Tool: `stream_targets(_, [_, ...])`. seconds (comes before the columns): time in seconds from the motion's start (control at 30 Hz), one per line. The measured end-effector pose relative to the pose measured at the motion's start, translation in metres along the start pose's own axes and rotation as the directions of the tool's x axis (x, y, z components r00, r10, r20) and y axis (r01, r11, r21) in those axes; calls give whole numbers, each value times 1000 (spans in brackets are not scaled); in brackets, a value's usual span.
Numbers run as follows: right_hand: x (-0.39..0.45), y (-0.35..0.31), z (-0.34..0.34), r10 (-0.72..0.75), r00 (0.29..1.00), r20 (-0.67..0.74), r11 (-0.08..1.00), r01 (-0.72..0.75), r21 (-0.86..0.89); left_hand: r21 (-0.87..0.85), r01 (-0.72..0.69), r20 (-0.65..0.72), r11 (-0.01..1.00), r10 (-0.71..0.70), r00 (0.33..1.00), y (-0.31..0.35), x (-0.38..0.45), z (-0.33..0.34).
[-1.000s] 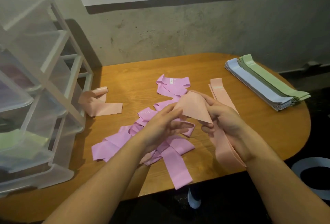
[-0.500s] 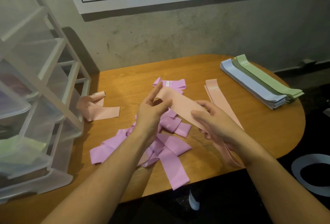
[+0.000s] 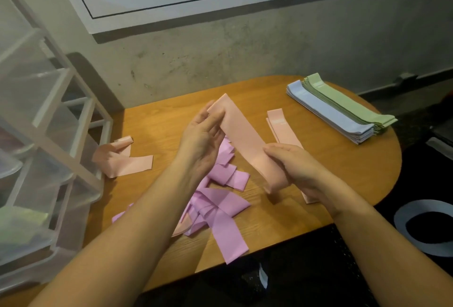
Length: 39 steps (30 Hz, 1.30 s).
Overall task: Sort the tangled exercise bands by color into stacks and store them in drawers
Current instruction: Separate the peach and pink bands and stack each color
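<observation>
I hold one peach band point(image 3: 245, 132) stretched flat above the table. My left hand point(image 3: 203, 140) pinches its far end and my right hand point(image 3: 296, 167) grips its near end. Below them lies a tangle of purple bands point(image 3: 220, 208). A small flat stack of peach bands point(image 3: 279, 125) lies just right of my hands, partly hidden by my right hand. Another crumpled peach band point(image 3: 122, 159) rests at the left by the drawers. Neat stacks of pale blue bands point(image 3: 326, 113) and green bands point(image 3: 348, 105) sit at the far right.
A clear plastic drawer unit with a white frame point(image 3: 49, 150) stands at the left on the wooden table point(image 3: 355, 167). A concrete wall with a white board runs behind. The table's curved right edge drops to a dark floor with a pale ring point(image 3: 402, 228).
Both hands pulled the folded peach band out straight, the left hand rising toward the far side and the right hand sliding toward its near end. The camera tilted up slightly.
</observation>
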State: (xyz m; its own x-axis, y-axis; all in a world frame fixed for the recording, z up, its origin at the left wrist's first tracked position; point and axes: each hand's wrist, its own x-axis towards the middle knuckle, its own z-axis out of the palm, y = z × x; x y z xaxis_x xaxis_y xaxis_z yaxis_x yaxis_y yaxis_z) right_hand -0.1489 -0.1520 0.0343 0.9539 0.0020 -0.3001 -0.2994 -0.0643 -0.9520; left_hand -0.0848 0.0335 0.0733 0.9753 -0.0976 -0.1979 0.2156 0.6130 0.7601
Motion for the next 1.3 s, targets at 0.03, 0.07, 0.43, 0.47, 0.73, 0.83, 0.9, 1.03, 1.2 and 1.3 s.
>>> stream_targets(0.03, [-1, 0, -2, -10, 1000, 9, 1000, 10, -10, 4, 13, 4, 1000, -13, 1000, -1, 2, 4])
stream_targets(0.07, [-2, 0, -4, -18, 1000, 18, 1000, 18, -16, 28, 13, 6, 1000, -14, 1000, -2, 4, 9])
stream_targets(0.43, [-11, 11, -37, -23, 997, 67, 1000, 24, -11, 364, -96, 22, 927, 95, 995, -9, 19, 59])
stream_targets(0.47, [-12, 12, -40, -31, 998, 56, 999, 32, -13, 359, -96, 31, 928, 91, 995, -10, 21, 64])
stream_targets(0.73, [-12, 22, -62, -48, 984, -172, 965, 1, -261, 291, -69, 35, 954, 62, 997, -41, 59, 82])
stream_targets(0.83, [-12, 25, -73, -99, 970, -221, 947, 23, -321, 305, -18, 39, 952, 6, 999, -56, 73, 86])
stream_targets(0.9, [-13, 27, -81, -107, 970, -218, 948, 33, -318, 343, -11, 28, 939, 1, 1000, -65, 83, 89])
stream_targets(1.03, [-11, 37, -96, -88, 962, -260, 963, 15, -270, 406, 0, 8, 914, -4, 1000, -80, 97, 94])
stream_targets(1.2, [-6, 42, -111, -73, 934, -349, 967, -19, -253, 474, 25, -43, 880, -6, 999, -94, 112, 98])
stream_targets(1.3, [-5, 47, -116, -25, 947, -321, 974, -50, -220, 509, 42, -66, 860, -9, 998, -102, 120, 100])
